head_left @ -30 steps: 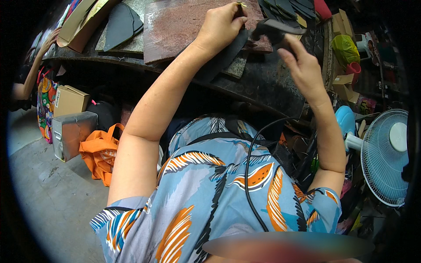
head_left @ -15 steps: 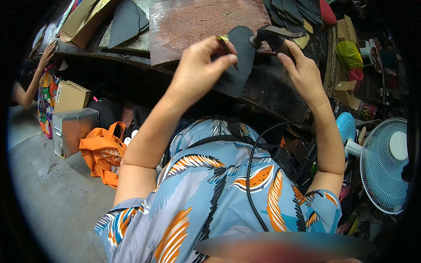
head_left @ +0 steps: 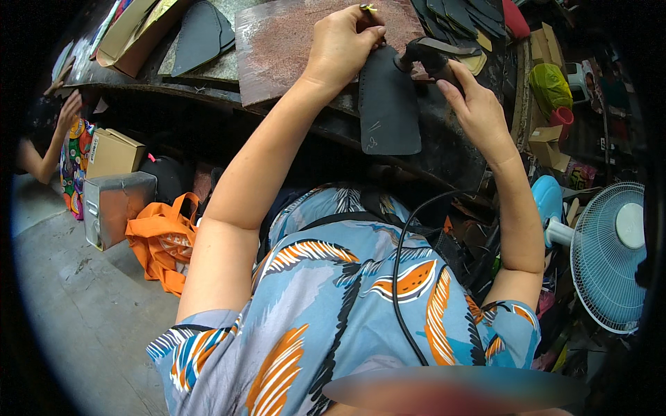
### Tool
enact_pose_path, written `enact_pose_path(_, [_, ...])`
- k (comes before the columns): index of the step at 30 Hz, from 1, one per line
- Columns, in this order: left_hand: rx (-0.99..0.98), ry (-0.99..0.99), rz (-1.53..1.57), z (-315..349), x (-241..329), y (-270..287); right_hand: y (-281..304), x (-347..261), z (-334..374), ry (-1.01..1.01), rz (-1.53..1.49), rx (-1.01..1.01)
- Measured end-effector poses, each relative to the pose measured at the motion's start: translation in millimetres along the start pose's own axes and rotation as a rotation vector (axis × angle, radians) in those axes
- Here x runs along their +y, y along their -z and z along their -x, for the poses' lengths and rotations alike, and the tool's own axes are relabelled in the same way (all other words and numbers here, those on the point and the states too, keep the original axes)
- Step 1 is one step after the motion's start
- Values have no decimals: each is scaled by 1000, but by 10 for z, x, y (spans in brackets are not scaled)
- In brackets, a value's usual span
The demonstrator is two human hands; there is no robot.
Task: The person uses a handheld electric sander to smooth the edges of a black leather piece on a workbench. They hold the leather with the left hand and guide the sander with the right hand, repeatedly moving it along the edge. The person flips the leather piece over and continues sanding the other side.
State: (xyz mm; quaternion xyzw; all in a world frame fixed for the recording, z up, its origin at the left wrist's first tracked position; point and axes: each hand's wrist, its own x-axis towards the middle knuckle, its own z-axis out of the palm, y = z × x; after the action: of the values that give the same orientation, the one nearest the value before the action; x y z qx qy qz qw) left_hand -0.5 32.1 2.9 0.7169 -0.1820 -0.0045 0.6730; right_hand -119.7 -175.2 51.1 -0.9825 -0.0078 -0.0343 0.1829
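Observation:
My left hand (head_left: 340,48) pinches a thin, dark, punch-like tool (head_left: 363,19) with yellow at its upper end. Its lower tip is near the top of a black sole-shaped piece (head_left: 390,104); whether they touch, I cannot tell. A row of small holes follows the piece's left edge, and pale marks show near its lower end, which juts past the bench edge. Closed around the dark handle of a hammer (head_left: 436,59), my right hand (head_left: 479,104) stays to the right of the piece. The hammer's round face is beside the piece, its long flat peen pointing right.
A worn reddish-brown board (head_left: 284,41) lies on the bench. Black cut pieces are stacked left (head_left: 201,38) and right (head_left: 461,17). An open carton (head_left: 128,48) sits at far left. A white-blue fan (head_left: 610,256) stands right. Another person's hand (head_left: 69,109) shows at left.
My left hand has moved up and slightly right with the thin tool. The black piece has turned, its lower end swinging right. My right hand and the hammer have barely moved.

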Motion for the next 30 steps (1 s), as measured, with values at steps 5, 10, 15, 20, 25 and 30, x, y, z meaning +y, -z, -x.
enact_pose_path(5, [-36, 65, 157, -68, -142, -27, 45, -58, -3, -43, 8, -33])
enact_pose_path(10, [-55, 30, -19, -62, -131, -14, -13, 72, 13, 59, -2, 8])
enact_pose_path(15, [-47, -265, -283, -81, -85, -26, 41, 24, -32, 10, -53, 5])
enact_pose_path(20, [-58, -430, -480, -82, -75, -111, 595, -367, -11, 32, -444, 220])
enact_pose_path(25, [-44, -588, -613, -41, -59, -199, 598, -342, 15, 416, -431, 516])
enact_pose_path(30, [64, -590, -587, 24, -86, -212, 202, -10, 42, 150, -138, 275])
